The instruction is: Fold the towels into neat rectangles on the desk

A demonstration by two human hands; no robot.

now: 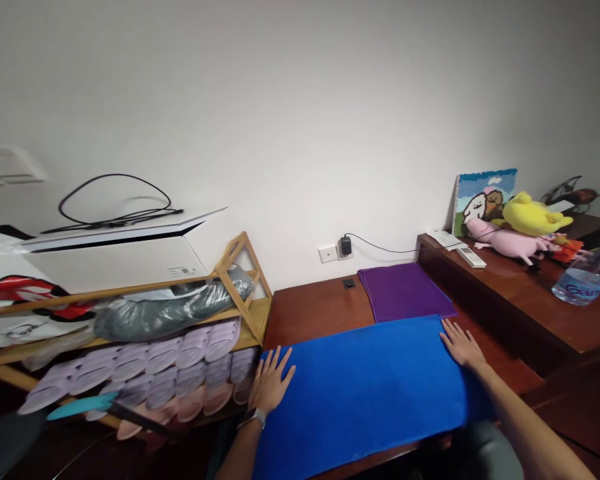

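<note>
A blue cloth (pixel 370 387) lies spread over the reddish-brown desk (pixel 310 303), its near edge reaching the desk's front. My left hand (pixel 271 381) rests on the cloth's left edge with the fingers stretched apart; a watch is on that wrist. At the far right corner of the cloth, my right hand (pixel 463 343) lies flat, fingers spread. Neither hand grips anything. Behind the blue cloth, a folded purple cloth (pixel 405 291) lies flat against the wall side, its near edge touching or just under the blue one; I cannot tell which.
On the left, a wooden rack (pixel 260 313) holds several slippers (pixel 165 353) and a white box (pixel 125 260). A raised desk section (pixel 510 293) on the right carries plush toys (pixel 510 240), a remote (pixel 471 257), a picture (pixel 485 197) and a water bottle (pixel 583 280). A plugged adapter (pixel 347 245) trails a cable.
</note>
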